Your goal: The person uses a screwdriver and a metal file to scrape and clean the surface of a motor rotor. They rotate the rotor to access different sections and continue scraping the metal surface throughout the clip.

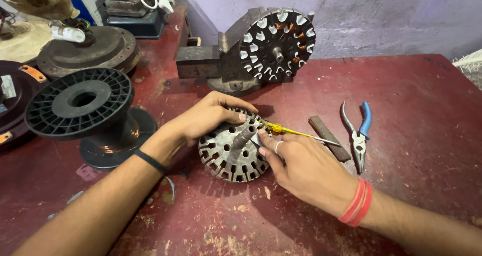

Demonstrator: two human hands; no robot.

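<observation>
stator core [228,155] | left hand [203,119] fingers on rim | right hand [301,165] beside

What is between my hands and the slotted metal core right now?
Nothing visible: the left hand rests on the core's top edge, and the right hand touches its right side beside the yellow screwdriver.

Head view, looking down, close workbench [427,110]

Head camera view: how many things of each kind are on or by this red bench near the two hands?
Slotted metal motor cores: 2
Black plastic spool: 1
Blue-handled pliers: 1
Yellow-handled screwdriver: 1
Flat dark bar: 1
Total: 6
</observation>
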